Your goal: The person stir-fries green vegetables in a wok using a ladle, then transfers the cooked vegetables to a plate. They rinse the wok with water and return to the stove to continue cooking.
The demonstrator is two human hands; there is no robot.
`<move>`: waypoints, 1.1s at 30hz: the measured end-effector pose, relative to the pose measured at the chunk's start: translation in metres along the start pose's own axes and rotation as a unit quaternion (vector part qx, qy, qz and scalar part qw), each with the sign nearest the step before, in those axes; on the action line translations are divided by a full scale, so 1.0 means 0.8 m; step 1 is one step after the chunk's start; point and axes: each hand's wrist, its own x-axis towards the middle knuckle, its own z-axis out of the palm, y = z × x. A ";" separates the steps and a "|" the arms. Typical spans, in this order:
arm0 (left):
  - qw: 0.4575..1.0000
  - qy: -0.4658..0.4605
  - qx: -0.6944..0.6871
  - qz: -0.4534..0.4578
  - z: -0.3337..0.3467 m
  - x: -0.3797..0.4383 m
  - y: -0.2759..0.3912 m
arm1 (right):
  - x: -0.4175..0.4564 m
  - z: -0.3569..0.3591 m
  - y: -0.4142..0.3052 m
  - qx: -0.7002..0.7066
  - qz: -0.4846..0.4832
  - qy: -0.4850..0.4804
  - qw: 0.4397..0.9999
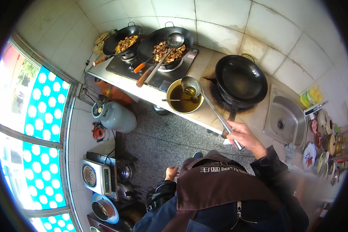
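Observation:
My right hand grips the metal handle of a ladle, whose bowl holds some oil over a yellow-rimmed basin of dark oil. A thin utensil handle lies across that basin. Right of it, a black wok with a pool of oil stands on a burner; its handle points toward me, close to my hand. My left hand hangs low beside my apron, touching no object; its fingers are partly hidden. At the back left, two woks hold diced food; a ladle and another long-handled utensil rest across the nearer one.
A steel sink is set in the counter at right, with bowls and plates beyond it. A gas cylinder stands on the floor at left, near a kitchen scale. Two wooden-handled woks sit on a black gas hob.

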 end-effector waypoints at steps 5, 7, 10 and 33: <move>0.993 -0.041 0.068 0.086 -0.014 0.042 -0.045 | -0.027 -0.013 -0.003 0.222 0.023 0.007 0.975; 0.995 -0.042 0.055 0.071 -0.013 0.037 -0.027 | -0.031 -0.016 0.012 0.364 0.027 0.005 0.931; 0.996 0.025 0.083 -0.037 -0.004 -0.014 0.045 | -0.037 -0.026 0.046 0.505 0.003 -0.012 0.863; 0.898 -0.260 0.253 0.247 0.288 -0.053 0.339 | -0.264 -0.338 0.058 -0.359 -0.115 0.399 0.836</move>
